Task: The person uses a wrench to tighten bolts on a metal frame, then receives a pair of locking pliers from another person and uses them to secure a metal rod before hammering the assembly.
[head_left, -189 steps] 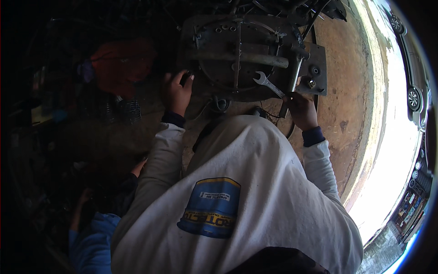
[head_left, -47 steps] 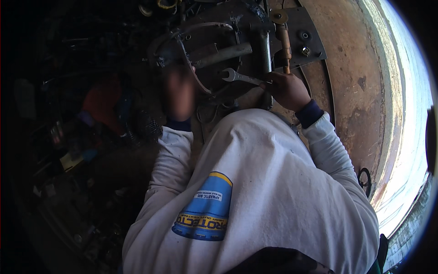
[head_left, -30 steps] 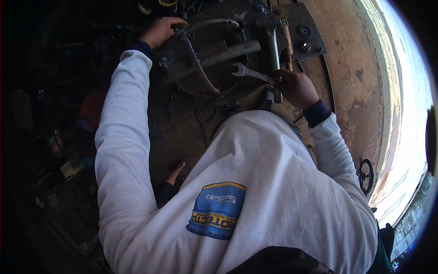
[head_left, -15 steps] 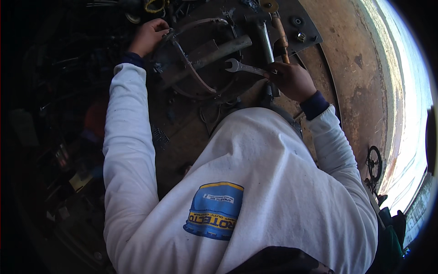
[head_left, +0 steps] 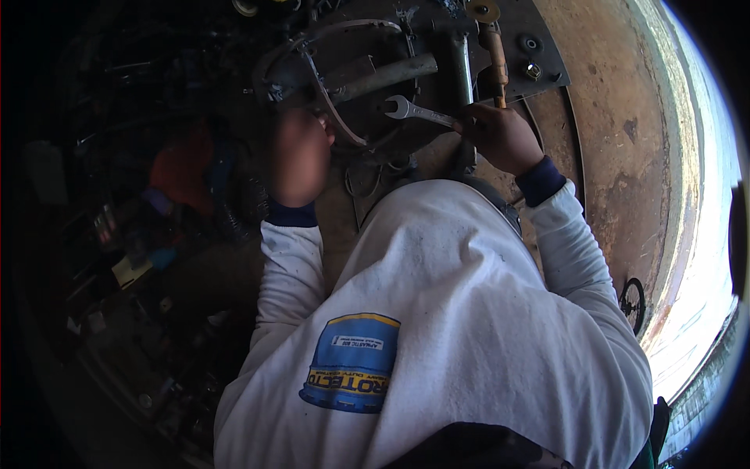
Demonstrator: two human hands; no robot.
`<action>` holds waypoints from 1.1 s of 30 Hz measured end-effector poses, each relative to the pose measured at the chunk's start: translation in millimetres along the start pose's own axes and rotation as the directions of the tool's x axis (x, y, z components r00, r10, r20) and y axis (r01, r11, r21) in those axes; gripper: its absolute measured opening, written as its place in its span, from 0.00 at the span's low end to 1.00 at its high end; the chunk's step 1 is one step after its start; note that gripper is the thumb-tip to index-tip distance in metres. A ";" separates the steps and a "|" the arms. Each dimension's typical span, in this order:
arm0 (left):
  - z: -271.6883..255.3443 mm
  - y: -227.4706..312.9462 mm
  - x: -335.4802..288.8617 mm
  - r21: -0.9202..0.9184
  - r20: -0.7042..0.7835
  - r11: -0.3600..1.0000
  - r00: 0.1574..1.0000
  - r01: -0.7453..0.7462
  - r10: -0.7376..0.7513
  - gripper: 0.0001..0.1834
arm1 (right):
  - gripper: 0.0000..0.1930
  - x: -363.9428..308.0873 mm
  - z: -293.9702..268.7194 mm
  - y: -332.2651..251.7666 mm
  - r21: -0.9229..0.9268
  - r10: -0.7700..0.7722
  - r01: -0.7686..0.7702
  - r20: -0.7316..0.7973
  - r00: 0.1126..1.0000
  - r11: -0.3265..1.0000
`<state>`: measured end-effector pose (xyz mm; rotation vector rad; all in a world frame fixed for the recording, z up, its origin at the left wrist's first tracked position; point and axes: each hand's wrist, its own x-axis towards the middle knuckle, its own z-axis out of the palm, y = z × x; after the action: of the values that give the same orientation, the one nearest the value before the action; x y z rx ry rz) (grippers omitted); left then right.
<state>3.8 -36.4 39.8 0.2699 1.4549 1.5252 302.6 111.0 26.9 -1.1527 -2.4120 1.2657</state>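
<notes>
My right hand (head_left: 506, 139) is closed around the handle of an open-ended wrench (head_left: 422, 114), whose jaw points left over the dark metal bench. Blurred by motion, my left hand (head_left: 299, 159) hovers beside the lower left of a round metal frame made of curved flat bars (head_left: 324, 100). Its fingers are too smeared to read. A metal pipe (head_left: 391, 78) lies across the middle of the frame. Just beyond my right hand lies a hammer with a metal shaft (head_left: 461, 66).
A tool with a copper-coloured handle and a disc (head_left: 498, 62) lies right of the hammer. A ring-shaped part (head_left: 531, 43) and a nut (head_left: 533, 71) sit near the bench's right corner. Red cloth (head_left: 183, 172) shows in the dark clutter at left. A wheel (head_left: 633, 305) stands far right.
My left hand has left the frame's far left edge and come back toward me and to the right. My right hand still grips the wrench in nearly the same place. The view has shifted slightly.
</notes>
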 end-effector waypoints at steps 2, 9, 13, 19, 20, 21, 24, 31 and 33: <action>15.5 -6.5 12.8 -0.079 -0.015 0.994 0.997 -0.079 0.078 0.07 | 0.16 1.8 -1.5 3.0 0.016 -0.021 0.021 0.004 1.000 1.000; 45.5 -9.6 23.4 0.084 -0.209 0.993 0.972 -0.088 0.104 0.03 | 0.16 3.6 -4.2 4.8 0.027 -0.066 0.065 0.015 0.998 0.997; 39.6 -13.7 26.6 0.098 -0.231 0.988 0.963 -0.116 0.136 0.04 | 0.16 4.8 -4.6 7.9 -0.003 -0.057 0.057 0.049 0.997 0.998; 39.5 -13.6 21.1 0.236 -0.210 0.963 0.961 -0.128 0.179 0.08 | 0.17 6.5 -6.0 11.8 0.004 -0.079 0.079 0.073 0.994 0.997; 38.8 -14.7 20.9 0.235 -0.214 0.964 0.960 -0.127 0.179 0.08 | 0.17 6.9 -6.0 11.9 0.004 -0.080 0.080 0.076 0.994 0.997; 38.8 -16.0 21.4 0.266 -0.205 0.949 0.952 -0.170 0.228 0.08 | 0.17 7.4 -6.1 11.7 0.009 -0.079 0.078 0.082 0.994 0.997; 44.1 -16.9 23.3 0.317 -0.213 0.928 0.938 -0.197 0.273 0.07 | 0.17 7.8 -6.6 11.6 0.026 -0.076 0.073 0.090 0.993 0.997; 37.9 -15.1 9.9 0.324 -0.193 0.926 0.945 -0.192 0.264 0.06 | 0.18 9.7 -5.5 13.0 0.024 -0.106 0.104 0.081 0.991 0.994; 19.2 -15.6 -8.2 0.484 -0.180 0.844 0.917 -0.231 0.355 0.07 | 0.17 9.7 -5.2 11.9 0.036 -0.109 0.106 0.082 0.991 0.994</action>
<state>29.2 -33.2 35.0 0.6177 2.0638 1.4794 305.1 125.1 19.3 -0.9657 -2.4669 1.3390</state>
